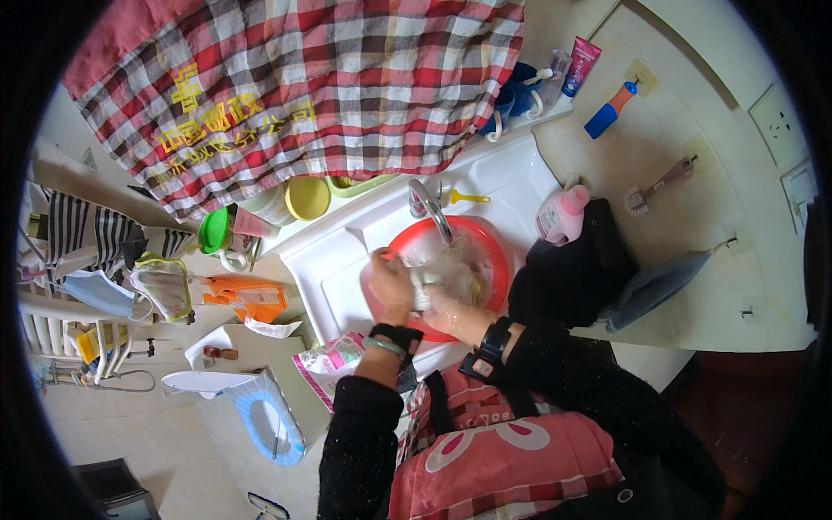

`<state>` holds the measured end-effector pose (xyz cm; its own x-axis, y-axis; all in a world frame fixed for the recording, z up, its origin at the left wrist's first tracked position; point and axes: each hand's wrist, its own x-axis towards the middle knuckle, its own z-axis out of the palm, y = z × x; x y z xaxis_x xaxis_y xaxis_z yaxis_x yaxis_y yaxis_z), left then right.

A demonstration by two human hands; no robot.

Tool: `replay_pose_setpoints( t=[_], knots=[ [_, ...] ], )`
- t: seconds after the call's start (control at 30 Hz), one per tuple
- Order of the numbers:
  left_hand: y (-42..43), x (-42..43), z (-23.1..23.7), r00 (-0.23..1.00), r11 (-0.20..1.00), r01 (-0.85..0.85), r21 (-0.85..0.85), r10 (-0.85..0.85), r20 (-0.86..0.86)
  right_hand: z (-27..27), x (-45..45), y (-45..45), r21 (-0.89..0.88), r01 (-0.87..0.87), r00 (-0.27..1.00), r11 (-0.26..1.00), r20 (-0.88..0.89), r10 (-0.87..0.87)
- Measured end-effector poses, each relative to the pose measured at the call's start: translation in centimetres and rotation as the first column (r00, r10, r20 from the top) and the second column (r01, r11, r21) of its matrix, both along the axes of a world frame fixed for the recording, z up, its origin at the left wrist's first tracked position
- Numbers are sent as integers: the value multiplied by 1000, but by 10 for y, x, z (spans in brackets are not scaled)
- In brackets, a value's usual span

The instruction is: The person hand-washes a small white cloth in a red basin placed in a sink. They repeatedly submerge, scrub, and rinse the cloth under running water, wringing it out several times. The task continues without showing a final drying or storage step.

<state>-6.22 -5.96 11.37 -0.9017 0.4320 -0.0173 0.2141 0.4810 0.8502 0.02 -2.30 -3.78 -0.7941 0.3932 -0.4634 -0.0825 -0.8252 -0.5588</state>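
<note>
A red plastic basin point(498, 250) stands in the white sink point(338, 312) beneath a chrome faucet point(432, 211). Soapy water and a wet white cloth point(455, 266) lie inside it. My left hand point(390, 283) is raised over the basin's left side with its fingers curled; whether it grips anything is blurred. Lower and to the right, my right hand point(452, 312) is at the near side of the basin, its fingers against the wet cloth. Suds hide part of those fingers, so its grip is unclear.
A pink bottle point(563, 214) and dark clothing point(565, 279) lie along the sink's right edge. A yellow brush point(469, 197) sits behind the basin. A checked cloth point(325, 84) hangs above the back ledge. Near my left forearm stands a pink and white packet point(331, 364).
</note>
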Motion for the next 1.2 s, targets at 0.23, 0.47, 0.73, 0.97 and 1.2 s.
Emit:
replay_pose_setpoints(
  t=[0.23, 0.47, 0.73, 0.97, 1.2],
  knots=[
    [-10, 17, -38, 953, 949, 301, 95, -296, -67, -8, 10, 4, -328, 178, 984, 928, 62, -167],
    [-11, -61, -133, 866, 978, 162, 130, -204, 456, 41, 22, 36, -443, 313, 944, 840, 51, -325],
    [59, -12, -155, 633, 855, 324, 406, -515, 579, -24, 68, 89, -116, 514, 776, 850, 484, -404],
    [96, -4, -201, 724, 700, 662, -268, -690, -13, -129, 63, 94, 411, -65, 478, 909, 813, -333],
    [94, -12, -226, 715, 605, 644, -468, -694, 85, -146, 53, 91, 281, -299, 287, 912, 938, -195]
  ],
)
